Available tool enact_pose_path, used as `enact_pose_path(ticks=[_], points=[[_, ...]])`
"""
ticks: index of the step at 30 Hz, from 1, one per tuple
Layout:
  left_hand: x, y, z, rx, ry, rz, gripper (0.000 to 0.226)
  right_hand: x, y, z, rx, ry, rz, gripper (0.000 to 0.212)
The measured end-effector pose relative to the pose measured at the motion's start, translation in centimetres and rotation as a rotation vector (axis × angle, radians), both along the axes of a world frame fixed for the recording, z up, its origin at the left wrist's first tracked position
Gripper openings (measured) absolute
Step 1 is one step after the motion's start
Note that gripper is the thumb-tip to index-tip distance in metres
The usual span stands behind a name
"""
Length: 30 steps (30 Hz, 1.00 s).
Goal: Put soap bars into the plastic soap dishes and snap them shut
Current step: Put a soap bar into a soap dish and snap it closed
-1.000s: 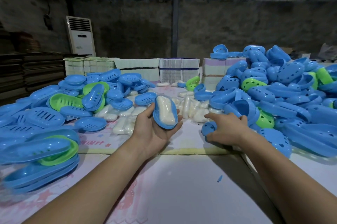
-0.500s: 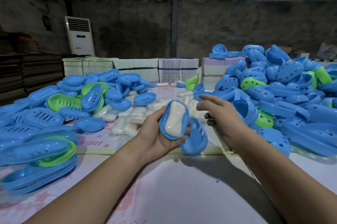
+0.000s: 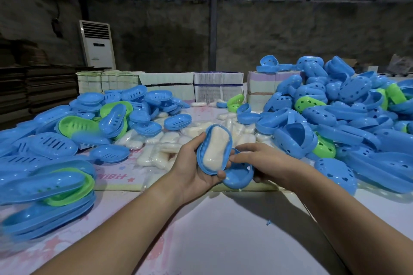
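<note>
A worker's left hand (image 3: 196,167) cups a blue dish (image 3: 214,149) tilted above the table (image 3: 223,241), a pale soap bar (image 3: 215,148) lying inside it and the fingers curled round its rim. The right hand (image 3: 257,160) grips a blue lid (image 3: 238,174) just below and to the right of the dish, its edge touching the dish; the lid is not yet on. Beyond the dish lie loose soap bars (image 3: 169,140). Left of the dish sits a heap of slotted blue and green trays (image 3: 73,131); right of it rises a taller pile of lids (image 3: 335,118). Behind the dish stand stacked cartons (image 3: 218,87).
</note>
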<state>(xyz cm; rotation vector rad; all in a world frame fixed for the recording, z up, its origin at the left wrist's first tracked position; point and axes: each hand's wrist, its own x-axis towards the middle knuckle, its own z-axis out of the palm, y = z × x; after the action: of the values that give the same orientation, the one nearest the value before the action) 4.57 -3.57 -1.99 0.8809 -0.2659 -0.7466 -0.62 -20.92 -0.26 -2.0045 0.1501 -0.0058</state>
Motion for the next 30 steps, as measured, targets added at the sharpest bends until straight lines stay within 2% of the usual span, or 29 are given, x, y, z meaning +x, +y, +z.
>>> enact_pose_path(ticks=[3,7,9,11,15,19,22,26,30], points=[[0.1,-0.2,-0.3,-0.032,0.006,0.028,0.047,0.2,0.3,-0.2,0.278,0.028,-0.018,0.022],[0.2,-0.1,-0.2,-0.129,0.017,0.044,0.048,0.4,1.0,-0.4,0.619,0.046,-0.111,0.019],[0.0,0.1,0.2,-0.204,0.019,0.034,0.049,0.5,1.1,-0.4,0.761,0.086,-0.078,0.027],[-0.2,0.3,0.6,-0.262,0.008,0.021,0.050,0.5,1.2,-0.2,0.876,0.131,-0.038,0.033],[-0.4,0.5,1.0,-0.293,-0.017,-0.001,0.050,0.1,1.4,0.2,1.019,0.117,0.071,0.028],[-0.5,0.5,1.2,-0.263,-0.017,0.027,0.048,0.1,1.5,0.4,1.051,-0.063,0.025,0.050],[-0.4,0.3,1.1,-0.175,-0.033,0.076,0.044,0.2,1.4,0.9,1.035,-0.292,-0.019,0.050],[-0.5,-0.1,0.7,-0.057,-0.059,0.079,0.043,0.1,1.9,0.6,0.686,-0.390,-0.059,0.060],[-0.7,-0.3,0.6,0.037,-0.112,0.107,0.041,0.1,2.5,0.0,0.434,-0.437,-0.154,0.064]])
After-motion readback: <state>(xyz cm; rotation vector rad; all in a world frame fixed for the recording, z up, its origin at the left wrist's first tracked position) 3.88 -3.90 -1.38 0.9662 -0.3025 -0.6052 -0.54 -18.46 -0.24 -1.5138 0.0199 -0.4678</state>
